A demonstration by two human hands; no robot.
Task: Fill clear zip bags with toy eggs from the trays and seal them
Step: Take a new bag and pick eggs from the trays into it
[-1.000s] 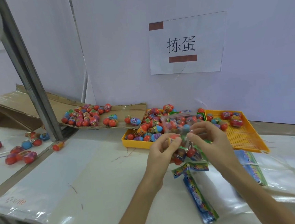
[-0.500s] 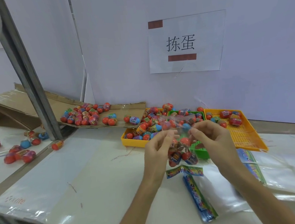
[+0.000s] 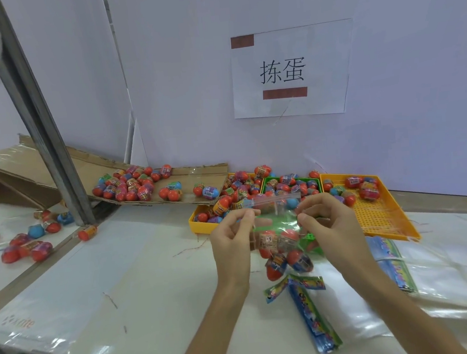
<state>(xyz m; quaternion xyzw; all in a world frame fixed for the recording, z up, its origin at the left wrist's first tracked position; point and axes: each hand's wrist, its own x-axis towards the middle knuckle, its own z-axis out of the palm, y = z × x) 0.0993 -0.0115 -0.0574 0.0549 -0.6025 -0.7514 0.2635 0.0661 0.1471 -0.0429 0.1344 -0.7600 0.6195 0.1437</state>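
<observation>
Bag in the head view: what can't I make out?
Head view:
- Bag zip: shut or not; clear plastic, too faint.
- Eggs inside: count unclear; left hand and right hand cover some.
- Green tray: mostly behind the bag.

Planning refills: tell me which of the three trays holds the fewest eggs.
The orange tray at far right: its mesh floor is mostly bare, few eggs at the back; the yellow tray and green tray are heaped.
</observation>
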